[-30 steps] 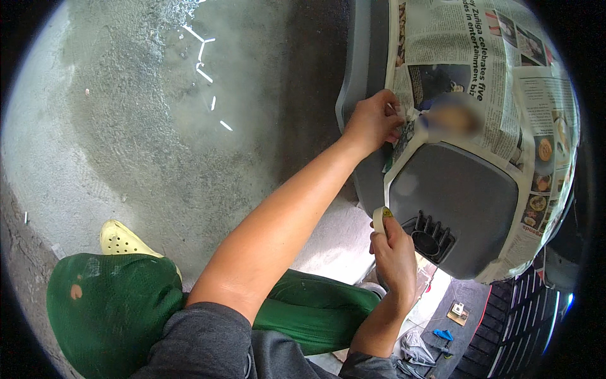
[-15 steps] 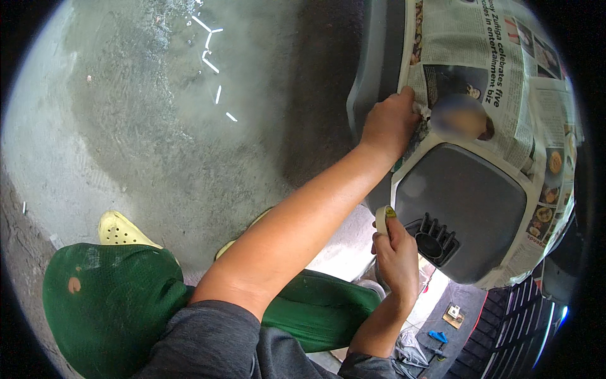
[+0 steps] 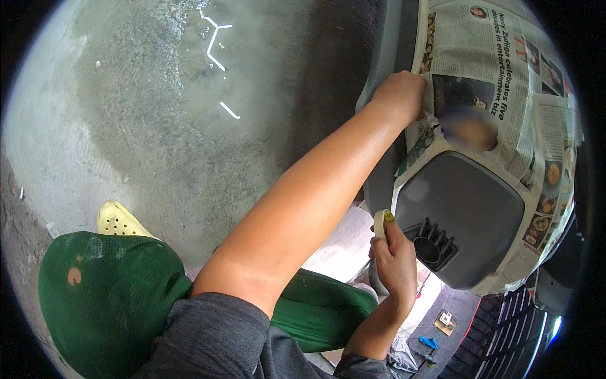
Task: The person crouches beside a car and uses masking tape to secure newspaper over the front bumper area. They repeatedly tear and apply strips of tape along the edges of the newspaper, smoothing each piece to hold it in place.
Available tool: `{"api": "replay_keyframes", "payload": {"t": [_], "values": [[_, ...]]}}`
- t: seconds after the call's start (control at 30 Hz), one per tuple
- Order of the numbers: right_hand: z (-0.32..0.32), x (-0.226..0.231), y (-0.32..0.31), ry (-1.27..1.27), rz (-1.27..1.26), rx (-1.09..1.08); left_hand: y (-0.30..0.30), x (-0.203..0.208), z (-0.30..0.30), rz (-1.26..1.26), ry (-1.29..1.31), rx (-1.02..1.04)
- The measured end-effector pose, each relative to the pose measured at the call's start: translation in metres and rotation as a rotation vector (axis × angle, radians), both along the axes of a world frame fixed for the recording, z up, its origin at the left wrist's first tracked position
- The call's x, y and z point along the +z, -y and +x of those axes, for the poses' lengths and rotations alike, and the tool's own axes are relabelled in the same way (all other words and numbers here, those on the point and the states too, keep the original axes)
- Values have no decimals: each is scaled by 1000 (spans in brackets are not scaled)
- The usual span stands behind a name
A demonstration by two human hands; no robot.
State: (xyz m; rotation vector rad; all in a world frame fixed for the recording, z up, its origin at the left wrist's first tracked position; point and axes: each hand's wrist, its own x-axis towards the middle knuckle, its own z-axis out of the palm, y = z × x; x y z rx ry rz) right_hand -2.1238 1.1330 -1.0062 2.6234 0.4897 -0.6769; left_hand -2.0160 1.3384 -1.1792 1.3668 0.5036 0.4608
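Note:
A large, curved grey plastic part (image 3: pixel 383 63), like a car bumper, stands on the right, largely covered by printed newspaper (image 3: pixel 465 47). Pale masking tape (image 3: pixel 420 35) runs along the paper's left edge. At that edge presses my left hand (image 3: pixel 404 95), its fingers curled; whatever they pinch is hidden. Lower down, my right hand (image 3: pixel 396 256) grips a roll of masking tape (image 3: pixel 379 224), with the thumb on its rim. The roll is beside a bare dark grey panel (image 3: pixel 464 211) framed by tape, which has a round, ribbed recess (image 3: pixel 429 248).
Wet grey concrete floor (image 3: pixel 145 145) spreads out on the left. My green-trousered knee (image 3: pixel 107 284) and a yellow clog (image 3: pixel 120 221) are at lower left. Behind my right forearm lie a blue object (image 3: pixel 428 342) and a small board (image 3: pixel 445 323), near a dark slatted grille (image 3: pixel 505 331).
My left hand has moved up along the newspaper's taped edge, uncovering crumpled paper below it. The right hand keeps hold of the tape roll, hardly moving. The view has shifted slightly.

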Motion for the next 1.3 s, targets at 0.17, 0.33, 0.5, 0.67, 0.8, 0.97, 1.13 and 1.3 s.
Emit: {"api": "replay_keyframes", "payload": {"t": [0.17,0.33,0.5,0.67,0.8,0.97,1.13,1.3], "values": [[0,0,3,-24,39,-1,-5,-4,9,51,-61,35],[-1,0,4,-39,122,-21,8,-10,-2,28,-8,266],[-4,-4,6,-32,445,78,10,-24,-52,-225,83,-247],[3,8,-6,-10,577,36,20,-2,-115,-561,400,-736],[6,9,-11,24,643,66,24,20,-121,-540,464,-748],[5,11,-23,68,643,83,30,31,-120,-402,421,-607],[1,12,-32,112,583,82,35,24,-120,-347,433,-567],[7,3,-28,146,525,174,47,20,-115,-370,400,-490]]}}
